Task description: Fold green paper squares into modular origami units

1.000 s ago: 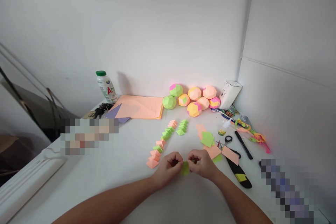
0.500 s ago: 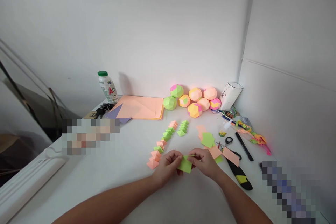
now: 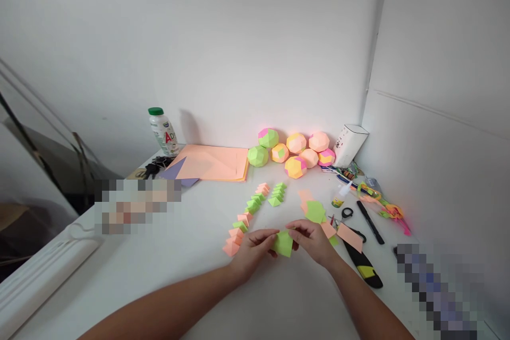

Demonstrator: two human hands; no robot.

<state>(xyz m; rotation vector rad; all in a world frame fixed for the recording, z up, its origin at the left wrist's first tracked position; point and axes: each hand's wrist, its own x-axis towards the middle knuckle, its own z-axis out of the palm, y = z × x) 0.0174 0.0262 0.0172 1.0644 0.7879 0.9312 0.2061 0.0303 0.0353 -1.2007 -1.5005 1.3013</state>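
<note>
A small piece of green paper (image 3: 284,244) is pinched between both hands, above the white table. My left hand (image 3: 255,249) grips its left edge, thumb in front and fingers partly behind. My right hand (image 3: 313,240) holds its upper right corner between thumb and fingers. Just beyond my left hand runs a slanting row of folded orange and green paper pieces (image 3: 241,224). A shorter row of folded green pieces (image 3: 277,194) stands beside it. Near my right hand lie flat green paper pieces (image 3: 316,211) and orange paper pieces (image 3: 327,230), partly overlapping.
Several faceted paper balls (image 3: 296,167) sit along the back wall. Orange sheets (image 3: 215,162) lie behind on the left, near a green-capped bottle (image 3: 163,132). On the right are a glue bottle (image 3: 340,195), scissors (image 3: 347,213), a black pen (image 3: 370,222) and a black-and-yellow cutter (image 3: 364,265).
The green paper has risen slightly and turned its face more toward me. My right-hand fingers have shifted a little up and left along its top edge.
</note>
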